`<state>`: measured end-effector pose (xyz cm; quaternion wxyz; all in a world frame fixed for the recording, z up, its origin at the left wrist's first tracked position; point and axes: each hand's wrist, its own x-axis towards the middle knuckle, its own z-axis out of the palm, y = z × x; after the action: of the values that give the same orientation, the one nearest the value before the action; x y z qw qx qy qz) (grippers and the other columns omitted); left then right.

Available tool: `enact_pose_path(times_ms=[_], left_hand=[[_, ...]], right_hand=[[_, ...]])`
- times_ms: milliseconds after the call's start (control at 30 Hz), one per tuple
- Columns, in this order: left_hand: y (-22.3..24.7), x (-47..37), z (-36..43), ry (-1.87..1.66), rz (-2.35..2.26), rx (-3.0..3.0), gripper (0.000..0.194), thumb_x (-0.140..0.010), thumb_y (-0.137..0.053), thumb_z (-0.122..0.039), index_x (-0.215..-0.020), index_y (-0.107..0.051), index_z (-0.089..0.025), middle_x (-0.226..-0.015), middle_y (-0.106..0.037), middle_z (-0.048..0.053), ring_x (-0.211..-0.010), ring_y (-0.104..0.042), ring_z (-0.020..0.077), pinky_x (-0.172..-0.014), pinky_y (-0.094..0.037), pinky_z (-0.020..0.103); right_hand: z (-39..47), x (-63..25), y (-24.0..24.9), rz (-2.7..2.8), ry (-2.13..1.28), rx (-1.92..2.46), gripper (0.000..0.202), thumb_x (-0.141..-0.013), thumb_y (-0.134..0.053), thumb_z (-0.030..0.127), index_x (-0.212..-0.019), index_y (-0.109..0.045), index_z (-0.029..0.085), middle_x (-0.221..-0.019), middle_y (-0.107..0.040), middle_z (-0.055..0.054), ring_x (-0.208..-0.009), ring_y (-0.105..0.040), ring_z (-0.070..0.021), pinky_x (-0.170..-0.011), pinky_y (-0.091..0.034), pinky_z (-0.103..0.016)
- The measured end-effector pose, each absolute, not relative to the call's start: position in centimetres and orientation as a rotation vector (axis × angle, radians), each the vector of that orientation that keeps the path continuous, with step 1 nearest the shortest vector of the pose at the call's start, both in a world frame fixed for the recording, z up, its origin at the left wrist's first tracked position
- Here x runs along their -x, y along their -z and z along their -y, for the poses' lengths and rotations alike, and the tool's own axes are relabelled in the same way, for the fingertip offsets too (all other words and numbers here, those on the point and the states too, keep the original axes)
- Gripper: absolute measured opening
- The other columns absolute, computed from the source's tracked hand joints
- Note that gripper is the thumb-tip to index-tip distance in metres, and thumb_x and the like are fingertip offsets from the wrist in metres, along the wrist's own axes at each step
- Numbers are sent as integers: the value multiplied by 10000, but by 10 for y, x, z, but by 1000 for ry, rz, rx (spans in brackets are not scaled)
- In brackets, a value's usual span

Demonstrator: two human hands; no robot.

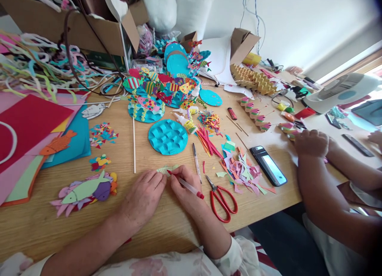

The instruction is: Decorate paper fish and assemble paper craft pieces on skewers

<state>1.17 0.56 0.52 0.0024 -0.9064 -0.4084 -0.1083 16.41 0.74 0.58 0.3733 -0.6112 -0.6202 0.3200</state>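
Observation:
A small light green paper piece with a fine drawn pattern lies on the table, mostly covered by my hands. My left hand, fingers together and bent, holds its left side down. In my right hand is a red pen with a clear barrel, gripped like a writing tool, its tip on the paper. Red-handled scissors lie slightly open beside my right hand, and another pen rests above it. To the left is a pile of paper fish, a light green one on top.
A turquoise disc with paper loops lies ahead, with decorated fish behind it. Paper scraps and a phone lie right. Coloured sheets cover the left. At the right, another person's hand is near a folded paper strip.

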Motion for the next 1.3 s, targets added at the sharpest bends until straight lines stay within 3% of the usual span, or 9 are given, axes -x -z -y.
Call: enact_pose_path(times_ms=[1300], left_hand=[[-3, -12, -5, 377, 1303, 2836, 287, -865, -402, -79, -1076, -596, -89, -902, -605, 77, -881, -539, 224, -828, -493, 376]], right_hand=[[-8, -165, -6, 1618, -755, 1579, 87, -757, -489, 231, -709, -550, 191, -508, -533, 48, -435, -463, -90, -448, -345, -195]])
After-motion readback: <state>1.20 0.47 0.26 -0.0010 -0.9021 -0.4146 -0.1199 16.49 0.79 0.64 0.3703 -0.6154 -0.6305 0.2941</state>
